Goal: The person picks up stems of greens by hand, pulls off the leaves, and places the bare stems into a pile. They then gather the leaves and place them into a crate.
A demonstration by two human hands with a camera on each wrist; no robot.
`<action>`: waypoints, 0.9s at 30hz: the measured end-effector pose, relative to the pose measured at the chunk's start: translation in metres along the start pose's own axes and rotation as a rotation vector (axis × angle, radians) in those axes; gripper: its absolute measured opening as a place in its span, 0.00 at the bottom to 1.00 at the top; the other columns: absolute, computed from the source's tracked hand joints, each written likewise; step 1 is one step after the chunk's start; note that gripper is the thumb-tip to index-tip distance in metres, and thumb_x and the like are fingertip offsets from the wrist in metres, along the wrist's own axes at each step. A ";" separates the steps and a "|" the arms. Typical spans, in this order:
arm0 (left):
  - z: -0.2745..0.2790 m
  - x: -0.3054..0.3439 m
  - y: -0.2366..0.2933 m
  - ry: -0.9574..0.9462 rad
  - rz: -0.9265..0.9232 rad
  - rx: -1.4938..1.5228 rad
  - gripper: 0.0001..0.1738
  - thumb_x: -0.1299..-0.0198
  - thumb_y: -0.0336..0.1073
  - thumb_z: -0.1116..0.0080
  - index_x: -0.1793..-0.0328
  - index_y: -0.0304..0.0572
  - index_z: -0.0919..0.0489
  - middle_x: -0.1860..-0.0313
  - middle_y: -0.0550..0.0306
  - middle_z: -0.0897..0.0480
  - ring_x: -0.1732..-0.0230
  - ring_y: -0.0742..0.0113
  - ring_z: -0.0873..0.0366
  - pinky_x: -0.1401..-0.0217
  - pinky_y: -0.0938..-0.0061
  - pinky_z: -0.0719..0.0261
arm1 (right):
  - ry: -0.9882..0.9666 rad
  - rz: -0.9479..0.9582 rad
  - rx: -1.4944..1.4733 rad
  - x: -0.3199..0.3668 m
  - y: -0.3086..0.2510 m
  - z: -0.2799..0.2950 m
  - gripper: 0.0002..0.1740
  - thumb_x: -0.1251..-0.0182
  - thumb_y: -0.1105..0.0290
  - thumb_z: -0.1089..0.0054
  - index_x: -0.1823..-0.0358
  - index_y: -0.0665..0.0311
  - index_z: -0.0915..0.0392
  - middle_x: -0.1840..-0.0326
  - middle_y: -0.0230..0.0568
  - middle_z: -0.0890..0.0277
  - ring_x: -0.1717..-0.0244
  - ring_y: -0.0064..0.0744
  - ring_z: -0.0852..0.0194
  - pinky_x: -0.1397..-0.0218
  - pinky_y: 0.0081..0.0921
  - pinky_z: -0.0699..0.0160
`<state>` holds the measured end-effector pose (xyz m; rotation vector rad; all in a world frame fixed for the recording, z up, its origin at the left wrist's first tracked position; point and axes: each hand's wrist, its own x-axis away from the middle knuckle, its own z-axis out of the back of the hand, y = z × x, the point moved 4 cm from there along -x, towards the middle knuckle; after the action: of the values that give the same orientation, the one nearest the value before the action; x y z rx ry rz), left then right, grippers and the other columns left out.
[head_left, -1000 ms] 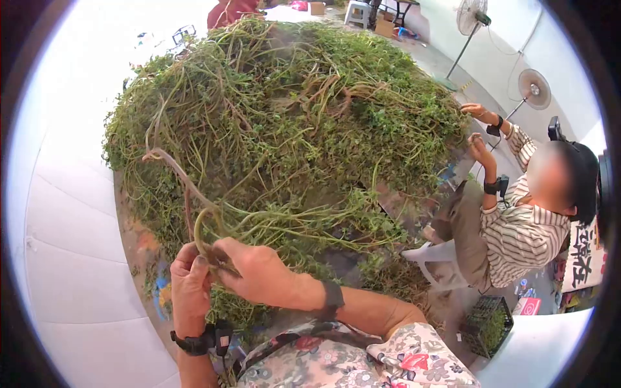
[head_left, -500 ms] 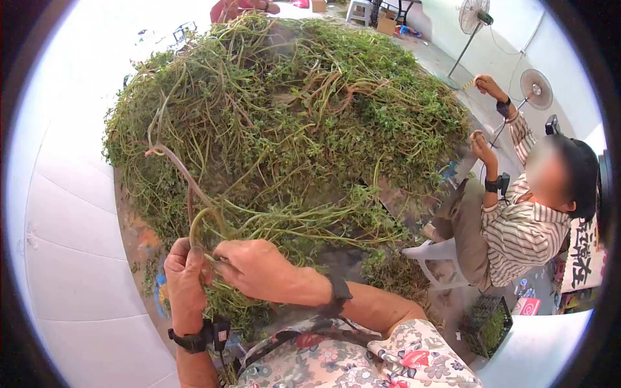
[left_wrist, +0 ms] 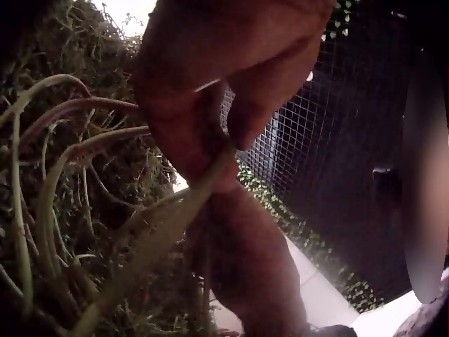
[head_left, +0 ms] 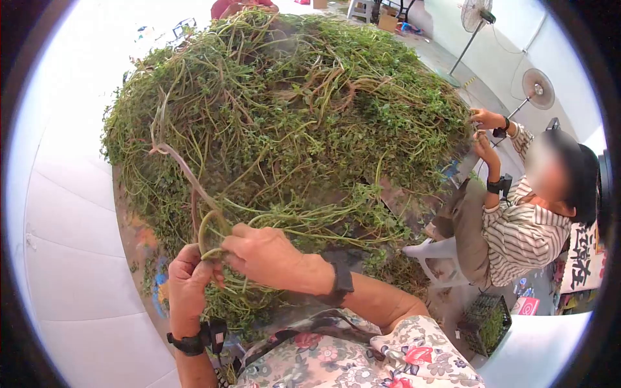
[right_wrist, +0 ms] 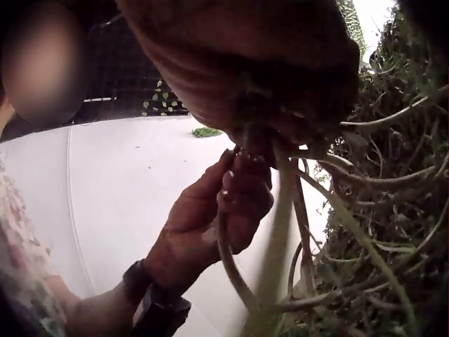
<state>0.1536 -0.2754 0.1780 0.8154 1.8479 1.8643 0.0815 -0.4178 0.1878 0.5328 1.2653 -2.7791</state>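
In the head view a big heap of green leafy stems (head_left: 310, 123) covers the table. My left hand (head_left: 189, 284) pinches a thick looped stem (head_left: 206, 226) between thumb and fingers at the heap's near left edge. Close beside it, my right hand (head_left: 278, 258) curls its fingers round part of the same bundle. The left wrist view shows a pale green stem (left_wrist: 154, 246) running up to the pinching fingertips. From the right wrist view, my left hand (right_wrist: 203, 217) grips a bent stem (right_wrist: 231, 267) just below my right hand (right_wrist: 259, 63).
A person in a striped shirt (head_left: 524, 233) sits at the right on a pale stool (head_left: 440, 255), hands at the heap's edge. A black crate (head_left: 485, 323) with greens stands on the floor. Two fans (head_left: 537, 89) are behind; a red-clad person (head_left: 226, 8) is at the far side.
My right hand has moved slightly up and away from the left, then back near it, still on the stems. The seated person's raised hand has come down to the heap's edge.
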 end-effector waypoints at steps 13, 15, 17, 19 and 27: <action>-0.002 -0.005 0.021 0.103 -0.038 -0.356 0.08 0.45 0.23 0.56 0.62 0.33 0.26 0.76 0.61 0.24 0.76 0.78 0.29 0.73 0.83 0.31 | -0.016 -0.002 0.042 -0.006 0.006 -0.002 0.05 0.46 0.73 0.49 0.70 0.67 0.30 0.70 0.52 0.25 0.69 0.52 0.24 0.68 0.42 0.26; -0.013 -0.001 0.021 0.038 -0.045 -0.483 0.08 0.45 0.23 0.57 0.64 0.34 0.25 0.76 0.61 0.24 0.77 0.78 0.29 0.72 0.83 0.31 | 0.109 0.005 -0.026 -0.014 0.010 0.004 0.06 0.43 0.72 0.49 0.67 0.68 0.30 0.72 0.51 0.26 0.73 0.51 0.26 0.71 0.39 0.27; -0.031 0.002 0.017 -0.059 -0.141 -0.681 0.08 0.44 0.25 0.57 0.65 0.35 0.24 0.77 0.61 0.24 0.77 0.78 0.29 0.72 0.82 0.31 | 0.223 -0.060 -0.284 -0.029 0.002 0.019 0.07 0.41 0.71 0.49 0.65 0.68 0.29 0.74 0.50 0.27 0.75 0.47 0.26 0.72 0.36 0.27; -0.033 -0.005 -0.004 -0.036 -0.154 -0.593 0.08 0.42 0.29 0.57 0.65 0.36 0.25 0.77 0.61 0.24 0.77 0.77 0.29 0.74 0.82 0.32 | 0.267 -0.082 -0.396 -0.041 -0.007 0.032 0.08 0.39 0.71 0.50 0.63 0.69 0.28 0.74 0.48 0.27 0.76 0.41 0.27 0.72 0.32 0.28; 0.029 0.005 -0.001 0.081 0.137 0.193 0.14 0.36 0.43 0.52 0.59 0.39 0.28 0.71 0.62 0.23 0.73 0.76 0.27 0.70 0.82 0.29 | 0.351 -0.387 -0.842 -0.024 0.021 0.085 0.11 0.35 0.64 0.48 0.59 0.63 0.25 0.70 0.31 0.24 0.81 0.13 0.36 0.82 0.13 0.41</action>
<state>0.1681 -0.2498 0.1762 0.9659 2.0949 1.8443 0.0832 -0.4971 0.2322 0.7566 2.6297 -2.0806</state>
